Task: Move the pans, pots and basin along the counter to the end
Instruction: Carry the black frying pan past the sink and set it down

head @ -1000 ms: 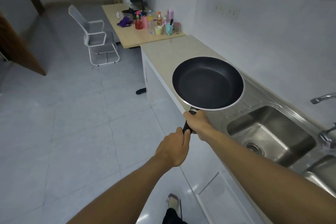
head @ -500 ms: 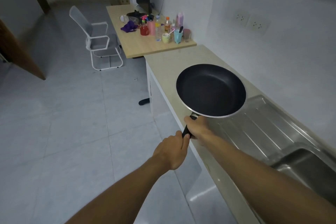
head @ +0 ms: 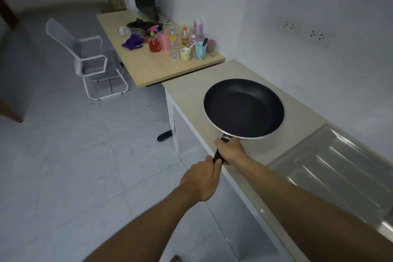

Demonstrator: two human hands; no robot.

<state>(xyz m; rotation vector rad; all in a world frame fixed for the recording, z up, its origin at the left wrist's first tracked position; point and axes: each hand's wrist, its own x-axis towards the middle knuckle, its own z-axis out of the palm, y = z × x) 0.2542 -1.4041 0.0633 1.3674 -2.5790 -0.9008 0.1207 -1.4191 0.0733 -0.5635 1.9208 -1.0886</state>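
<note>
No text, brand or no. could be read from where I stood. The only printed stuff was on the bottles at the far right corner of the wooden table (head: 153, 70). The orange-capped bottle (head: 185, 37) had a label, the clear bottle (head: 173, 43) a yellow one plus a bluish band near its base, and the lilac bottle (head: 198, 26) a pale patch. All were too small & blurred to make out any letters.

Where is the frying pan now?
The frying pan is right of centre in the head view, over the counter between draining board and desk, left hand and right hand gripping its handle.
</note>
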